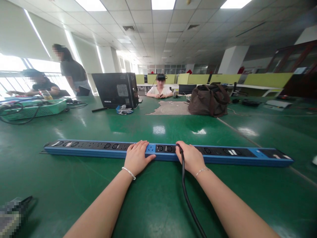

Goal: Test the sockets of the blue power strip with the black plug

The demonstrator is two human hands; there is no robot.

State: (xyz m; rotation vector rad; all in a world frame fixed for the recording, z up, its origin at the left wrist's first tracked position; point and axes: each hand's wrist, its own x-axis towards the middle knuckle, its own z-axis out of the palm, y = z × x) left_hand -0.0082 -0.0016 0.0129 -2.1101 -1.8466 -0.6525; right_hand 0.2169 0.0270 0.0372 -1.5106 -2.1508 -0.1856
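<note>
A long blue and black power strip (86,150) lies crosswise on the green table, with several sockets along its top. My left hand (138,154) rests over its middle, just left of a blue socket section; the fingers reach across the top and the thumb presses near the front side. In my right hand (190,155) is a black plug (180,148), gripped against the strip right of centre. Its black cable (184,188) runs down toward me. My fingers hide the plug's front, so I cannot tell how deep it sits in a socket.
Farther back stand a black computer case (115,91), gloves (124,110), a green basket (37,110) with cables, and a brown bag (209,100). A person (159,91) sits opposite; two more people are at the left. A blurred object (15,211) lies at the near left.
</note>
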